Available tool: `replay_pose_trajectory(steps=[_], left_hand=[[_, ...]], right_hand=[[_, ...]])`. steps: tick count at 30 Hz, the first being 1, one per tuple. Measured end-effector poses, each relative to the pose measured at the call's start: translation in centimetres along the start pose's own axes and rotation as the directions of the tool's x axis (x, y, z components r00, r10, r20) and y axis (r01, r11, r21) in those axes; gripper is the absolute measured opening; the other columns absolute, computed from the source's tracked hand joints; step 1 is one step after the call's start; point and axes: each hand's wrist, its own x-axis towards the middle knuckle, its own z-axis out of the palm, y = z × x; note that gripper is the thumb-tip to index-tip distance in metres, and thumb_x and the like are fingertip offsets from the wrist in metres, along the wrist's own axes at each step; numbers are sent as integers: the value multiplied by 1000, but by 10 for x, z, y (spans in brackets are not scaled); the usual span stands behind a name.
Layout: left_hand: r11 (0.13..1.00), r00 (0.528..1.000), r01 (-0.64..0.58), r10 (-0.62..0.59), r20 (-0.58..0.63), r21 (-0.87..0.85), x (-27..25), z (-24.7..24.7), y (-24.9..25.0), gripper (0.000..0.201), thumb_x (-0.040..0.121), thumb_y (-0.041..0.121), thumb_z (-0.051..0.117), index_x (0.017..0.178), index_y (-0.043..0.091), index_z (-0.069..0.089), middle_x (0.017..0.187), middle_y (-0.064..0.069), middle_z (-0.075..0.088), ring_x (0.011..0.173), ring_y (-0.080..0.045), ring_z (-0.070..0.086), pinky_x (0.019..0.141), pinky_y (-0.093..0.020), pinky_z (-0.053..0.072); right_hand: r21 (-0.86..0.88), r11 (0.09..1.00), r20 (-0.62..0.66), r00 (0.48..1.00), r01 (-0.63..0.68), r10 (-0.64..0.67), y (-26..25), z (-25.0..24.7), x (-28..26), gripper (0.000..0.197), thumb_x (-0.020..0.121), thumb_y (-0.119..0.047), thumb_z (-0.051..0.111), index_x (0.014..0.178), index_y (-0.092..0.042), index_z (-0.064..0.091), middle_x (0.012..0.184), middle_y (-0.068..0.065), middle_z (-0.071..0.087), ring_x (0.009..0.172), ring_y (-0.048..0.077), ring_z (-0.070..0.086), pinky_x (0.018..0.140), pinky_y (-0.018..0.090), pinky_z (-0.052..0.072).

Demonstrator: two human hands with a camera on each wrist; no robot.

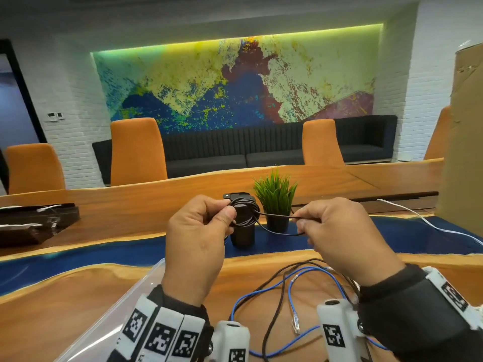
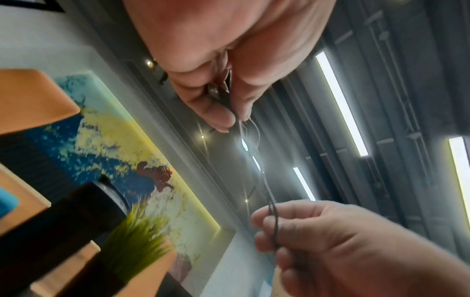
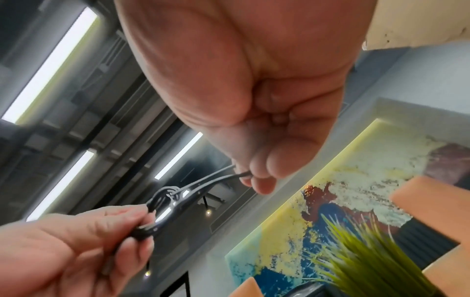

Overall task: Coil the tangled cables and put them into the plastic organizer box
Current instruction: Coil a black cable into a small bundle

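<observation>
1. The left hand [image 1: 198, 241] pinches a small black cable coil [image 1: 243, 212] between thumb and curled fingers, held up in the air at about 12 o'clock from the person

2. The right hand [image 1: 345, 231], fingers curled tight, pinches the loose tail [image 1: 277, 226] of that cable, drawn out towards 3 o'clock from the coil

3. I would judge the coiling nearly done; the next move calls for winding that last tail around the bundle without letting the loops slip, then lowering it

4. The plastic organizer box [image 1: 125, 296] lies at 7 o'clock, its clear rim under the left wrist; a blue cable [image 1: 261, 291] and a dark cable [image 1: 277, 309] sprawl uncoiled on the table [image 1: 65, 296] at 6 o'clock

5. Only the right wrist view shows the loops [image 3: 162, 203] crossing over one another; the head view alone shows the box and the waiting cables
</observation>
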Motion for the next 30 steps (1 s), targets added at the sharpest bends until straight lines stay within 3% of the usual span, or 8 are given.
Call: replay_pose_trajectory(steps=[4,8,14,16,18,21,27,30], left_hand=[[976,988,152,-145,57,-158,1,-3,1,15,90,2,67,90,16,74,82,-5,76,74,-15,70,64,-21,57],[990,996,83,-80,31,-117,9,-13,4,17,91,1,66,90,17,72,79,-3,76,70,-13,69,64,-20,58],[944,984,169,-147,100,-282,1,-1,6,13,90,3,65,92,14,72,84,-6,76,79,-16,71,64,-20,57],[940,982,172,-140,127,-293,-4,6,6,12,89,5,66,91,15,72,87,-9,76,82,-18,71,65,-21,57],[941,981,169,-131,145,-292,-7,11,4,14,89,6,66,89,18,73,86,-8,75,82,-18,71,65,-21,56],[959,987,128,-96,132,-255,-9,12,3,19,91,5,66,87,22,73,86,-3,76,81,-15,71,66,-22,56],[984,998,-26,37,58,-177,-10,12,6,14,90,6,67,91,19,72,87,0,76,82,-15,73,71,-25,59],[986,997,-75,79,23,-151,-10,14,6,20,89,5,68,87,24,71,86,4,76,82,-13,72,72,-26,59]], right_hand=[[-181,983,-4,1000,4,-5,4,7,3,17,96,-25,60,103,-27,75,95,-5,70,92,14,61,81,30,52],[-272,960,-16,997,-72,70,15,9,7,17,96,-26,58,102,-26,74,97,-3,70,95,18,61,84,34,53],[224,970,-195,971,-91,136,8,21,5,12,89,-15,67,86,-23,76,83,-3,71,78,19,69,72,34,58],[559,817,-110,964,-141,241,-5,28,1,18,89,-4,66,83,-19,73,77,4,72,71,18,72,66,31,61],[822,531,42,953,-203,299,-19,35,-4,16,87,4,64,86,-10,71,79,11,72,69,17,73,64,31,62],[932,205,253,941,-300,227,-31,38,-10,15,79,0,65,92,-7,69,83,14,73,73,21,72,70,38,59],[877,1,481,876,-481,41,-23,37,-11,25,73,-18,67,96,-14,75,93,8,68,83,19,64,72,35,47],[827,-39,559,828,-561,-48,-19,42,-10,38,64,-27,84,99,-15,75,97,6,62,86,18,59,69,33,45]])
